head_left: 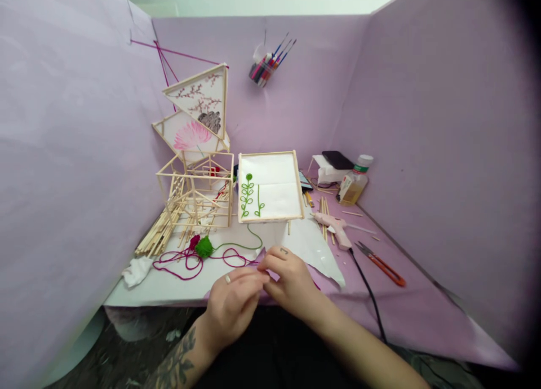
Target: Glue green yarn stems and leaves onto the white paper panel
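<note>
Two hands, the left hand (234, 301) and the right hand (289, 276), meet above the near edge of the table (181, 293), both drawn narrow with fingertips together; what they pinch is too small to tell. Purple yarn (186, 278) runs towards them from loops at nine o'clock. A green yarn ball (204, 246) lies at ten, a frame with a green leafy pattern (273, 175) at twelve, a pink glue gun (341, 237) at two and orange-handled snips (385, 266) at three.
</note>
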Motion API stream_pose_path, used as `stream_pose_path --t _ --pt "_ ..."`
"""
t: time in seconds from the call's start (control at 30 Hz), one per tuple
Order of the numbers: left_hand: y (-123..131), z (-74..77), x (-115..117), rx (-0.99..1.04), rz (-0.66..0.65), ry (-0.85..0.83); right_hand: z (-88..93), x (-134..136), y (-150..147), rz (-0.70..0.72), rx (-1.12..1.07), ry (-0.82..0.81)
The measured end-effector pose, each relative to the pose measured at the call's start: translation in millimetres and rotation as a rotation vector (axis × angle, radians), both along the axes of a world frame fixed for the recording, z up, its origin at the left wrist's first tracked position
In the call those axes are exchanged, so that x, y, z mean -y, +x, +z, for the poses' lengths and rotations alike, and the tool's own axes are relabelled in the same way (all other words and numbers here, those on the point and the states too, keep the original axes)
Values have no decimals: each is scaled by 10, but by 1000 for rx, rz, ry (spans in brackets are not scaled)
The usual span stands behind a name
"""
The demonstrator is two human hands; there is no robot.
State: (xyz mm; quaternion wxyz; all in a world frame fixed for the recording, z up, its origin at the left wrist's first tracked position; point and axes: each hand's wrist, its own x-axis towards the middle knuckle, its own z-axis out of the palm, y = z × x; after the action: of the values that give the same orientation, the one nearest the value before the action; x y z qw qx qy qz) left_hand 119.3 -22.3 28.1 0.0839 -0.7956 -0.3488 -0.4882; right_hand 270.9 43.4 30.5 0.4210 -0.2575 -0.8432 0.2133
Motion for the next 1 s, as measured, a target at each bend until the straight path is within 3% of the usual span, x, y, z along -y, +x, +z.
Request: stream_pose_path --t 0.1,0.23,0.33,0.4,0.57,0.7,0.8,1.0 --pt "-68 13 37 59 -2 60 -32 -73 59 -9 -21 -70" --pt "-273 -49 8 296 256 -81 -131 -246 296 -137 -71 -155" --pt "-414 -126 -99 329 417 -278 -287 -360 557 -234 -83 -212" --pt "-438 -168 -217 212 454 -385 -416 -397 736 -311 -79 -243" --pt "-277 -217 -606 -342 605 -707 -683 -406 1100 -536 -135 -234" --pt "-193 -254 -817 -584 676 -807 -742 -407 1215 -515 -164 -115" --pt "-256 -259 -798 -618 666 -790 -726 -392 1202 -468 -198 -94" --pt "-614 -106 -447 -676 731 -788 -723 -335 1118 -465 -270 -131"
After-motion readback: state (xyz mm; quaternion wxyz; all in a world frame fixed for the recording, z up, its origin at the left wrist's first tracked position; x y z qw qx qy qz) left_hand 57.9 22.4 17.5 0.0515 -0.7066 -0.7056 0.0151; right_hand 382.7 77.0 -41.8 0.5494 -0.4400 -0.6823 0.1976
